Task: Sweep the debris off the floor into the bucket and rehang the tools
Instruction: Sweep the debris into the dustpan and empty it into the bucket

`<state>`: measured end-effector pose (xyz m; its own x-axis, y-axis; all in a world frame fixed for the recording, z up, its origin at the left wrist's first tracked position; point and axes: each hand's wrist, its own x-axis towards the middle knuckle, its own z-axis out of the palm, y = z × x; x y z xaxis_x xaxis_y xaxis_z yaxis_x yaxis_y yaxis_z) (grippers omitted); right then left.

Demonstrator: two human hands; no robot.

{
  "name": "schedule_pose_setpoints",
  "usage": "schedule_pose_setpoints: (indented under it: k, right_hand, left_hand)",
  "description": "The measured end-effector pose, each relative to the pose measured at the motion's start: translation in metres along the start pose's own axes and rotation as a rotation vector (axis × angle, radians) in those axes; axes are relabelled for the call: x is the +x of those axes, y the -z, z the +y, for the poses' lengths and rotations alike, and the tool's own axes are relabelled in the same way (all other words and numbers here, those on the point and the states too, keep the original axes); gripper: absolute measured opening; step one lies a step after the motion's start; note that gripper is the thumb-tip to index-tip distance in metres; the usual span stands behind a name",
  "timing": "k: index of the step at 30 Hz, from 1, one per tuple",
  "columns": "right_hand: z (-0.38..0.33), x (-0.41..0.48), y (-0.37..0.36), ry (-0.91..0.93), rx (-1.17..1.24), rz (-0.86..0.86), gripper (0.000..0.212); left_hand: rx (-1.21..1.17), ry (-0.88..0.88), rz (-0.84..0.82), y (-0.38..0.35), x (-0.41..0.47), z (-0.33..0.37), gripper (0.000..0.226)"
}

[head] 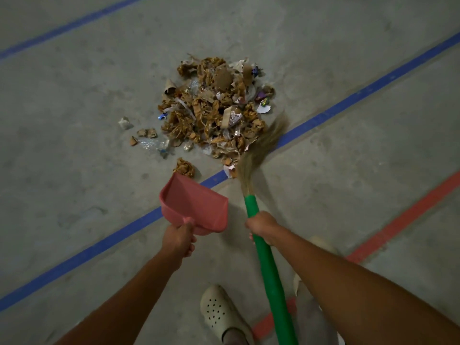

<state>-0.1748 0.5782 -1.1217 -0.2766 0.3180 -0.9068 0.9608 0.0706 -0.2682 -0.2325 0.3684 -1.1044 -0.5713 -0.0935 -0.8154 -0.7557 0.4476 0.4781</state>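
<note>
Floor [74, 100]: grey concrete crossed by blue lines and a red line.
Debris [214, 108]: heaped brown paper scraps ahead, broom bristles touching its near right edge.
Left hand [178, 241]: grips pink dustpan [196, 202] handle, just short of the pile.
Right hand [262, 226]: wraps green broom [270, 277] handle.

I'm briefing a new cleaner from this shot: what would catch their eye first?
A heap of brown paper scraps and wrappers sits mid-floor, beside a blue floor line. Nearer the camera, the left grip holds a pink dustpan just short of the heap. The right grip holds a green-handled broom whose bristles touch the heap's right edge.
</note>
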Motion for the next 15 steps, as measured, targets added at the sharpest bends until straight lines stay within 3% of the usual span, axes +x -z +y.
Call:
schedule_pose_setpoints:
  k: [6,15]
  right_hand:
    - [-0.059,-0.023,0.003,0.122,0.077,0.037,0.03]
    - [-0.106,-0.06,0.008,0.263,-0.035,0.258,0.033]
  left_hand:
    - [-0.039,-0.023,0.003,0.024,-0.006,0.0,0.036]
    - [-0.087,-0.064,0.008,0.046,-0.02,0.031,0.032]
